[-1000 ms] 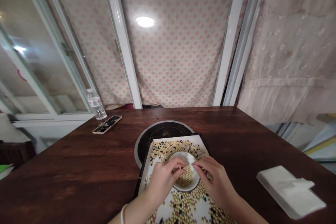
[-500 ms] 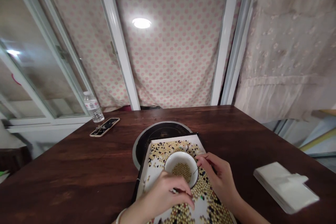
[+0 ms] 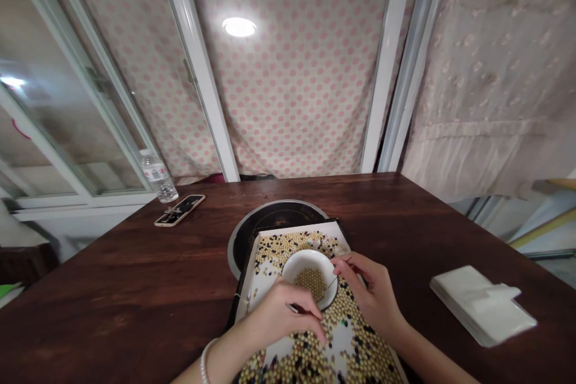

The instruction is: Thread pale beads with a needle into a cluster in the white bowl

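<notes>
A white tray point(image 3: 266, 240) covered with several yellow and dark beans lies on the dark wooden table point(image 3: 135, 288). A small white bowl point(image 3: 294, 260) holding yellow beans sits on the tray. My left hand point(image 3: 281, 314) is curled just in front of the bowl, fingers bent down onto the beans and pinched around a thin metal piece. My right hand point(image 3: 371, 293) rests at the bowl's right side, fingertips pinched by the rim on a thin wire-like thing I cannot make out.
A round black hob plate point(image 3: 270, 222) lies under the tray's far end. A phone point(image 3: 179, 210) and a water bottle point(image 3: 155, 175) stand at the far left corner. A stack of white napkins point(image 3: 481, 313) lies to the right. A dotted curtain hangs behind.
My left hand came out of the bowl and dropped onto the beans in front of it. My right hand drew back to the bowl's right rim. The view shifted slightly.
</notes>
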`<move>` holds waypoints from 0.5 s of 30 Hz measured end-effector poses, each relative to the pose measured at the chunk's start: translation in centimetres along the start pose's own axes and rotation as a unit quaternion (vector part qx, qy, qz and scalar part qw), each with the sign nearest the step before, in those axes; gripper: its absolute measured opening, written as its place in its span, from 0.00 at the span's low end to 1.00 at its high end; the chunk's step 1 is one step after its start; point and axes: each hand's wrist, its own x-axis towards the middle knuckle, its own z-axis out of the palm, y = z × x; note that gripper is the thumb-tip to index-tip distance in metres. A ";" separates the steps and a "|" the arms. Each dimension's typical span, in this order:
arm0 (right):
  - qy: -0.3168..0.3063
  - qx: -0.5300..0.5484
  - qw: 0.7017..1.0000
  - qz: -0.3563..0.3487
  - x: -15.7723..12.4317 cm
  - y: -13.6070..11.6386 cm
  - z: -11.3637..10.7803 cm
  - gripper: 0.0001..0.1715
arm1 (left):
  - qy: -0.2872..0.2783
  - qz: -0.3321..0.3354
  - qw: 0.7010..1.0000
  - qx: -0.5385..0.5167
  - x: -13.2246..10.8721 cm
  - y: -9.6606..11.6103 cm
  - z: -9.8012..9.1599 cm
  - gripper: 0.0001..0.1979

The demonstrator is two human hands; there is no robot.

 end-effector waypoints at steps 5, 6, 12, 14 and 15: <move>0.007 0.008 1.000 -0.006 0.1 -0.2 -0.2 0.11 | 0.031 -0.047 0.998 -0.021 0.4 0.5 -0.2 0.03; 0.009 0.010 1.000 -0.012 0.2 -0.1 -0.2 0.11 | 0.055 -0.057 0.997 -0.022 0.6 0.4 -0.2 0.04; 0.017 -0.001 0.999 -0.047 0.3 0.2 -0.2 0.10 | 0.146 -0.045 0.988 0.011 1.3 -0.6 -0.5 0.06; 0.017 -0.007 0.999 -0.046 0.4 0.4 -0.2 0.10 | 0.151 -0.029 0.987 0.040 1.4 -0.7 -0.6 0.07; 0.016 -0.010 0.999 -0.046 0.4 0.5 -0.2 0.10 | 0.156 -0.026 0.986 0.056 1.4 -0.7 -0.7 0.08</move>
